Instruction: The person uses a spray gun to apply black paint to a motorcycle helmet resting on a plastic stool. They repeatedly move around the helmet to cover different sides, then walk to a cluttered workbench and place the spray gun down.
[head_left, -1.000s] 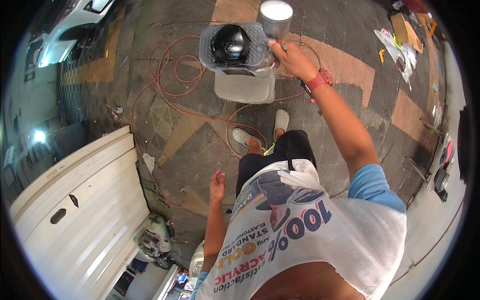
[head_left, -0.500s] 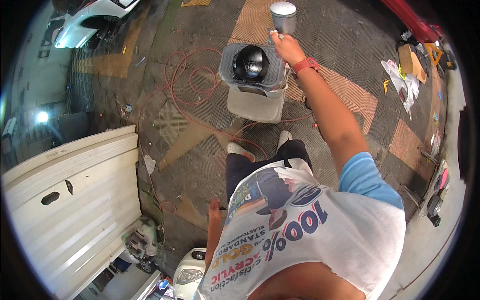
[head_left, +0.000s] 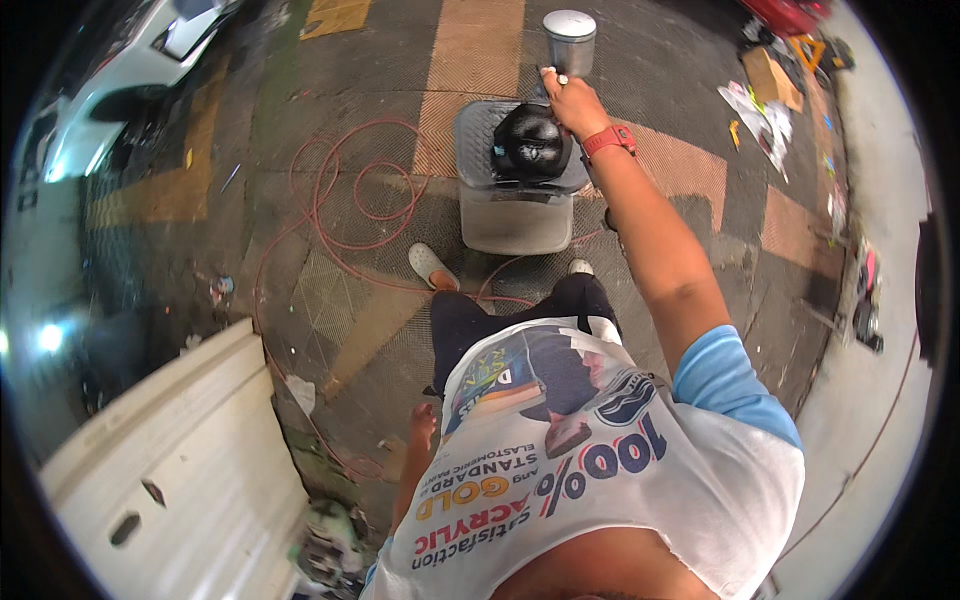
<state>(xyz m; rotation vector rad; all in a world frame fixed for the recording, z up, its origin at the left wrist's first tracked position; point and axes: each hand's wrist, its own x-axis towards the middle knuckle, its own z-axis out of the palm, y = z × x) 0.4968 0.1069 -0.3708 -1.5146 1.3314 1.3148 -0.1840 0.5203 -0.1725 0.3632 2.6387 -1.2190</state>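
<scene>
Currently | right hand point(head_left: 575, 102) gripping silver sprayer point(head_left: 571, 48) | left hand point(head_left: 422, 426) loosely curled

Dim, grayish light lay over the dark floor point(head_left: 660, 75), and off to the far left I saw a white lamp point(head_left: 50, 338) glare through a hazy glow. Pale highlights sat on the glossy black piece point(head_left: 532, 142), and the metal cup point(head_left: 571, 48) shone at its top. The white shirt point(head_left: 700, 480) came out bright. Toward the rim the pale wall point(head_left: 885, 150) bowed, the left side looked soft, and the corners were black.
</scene>
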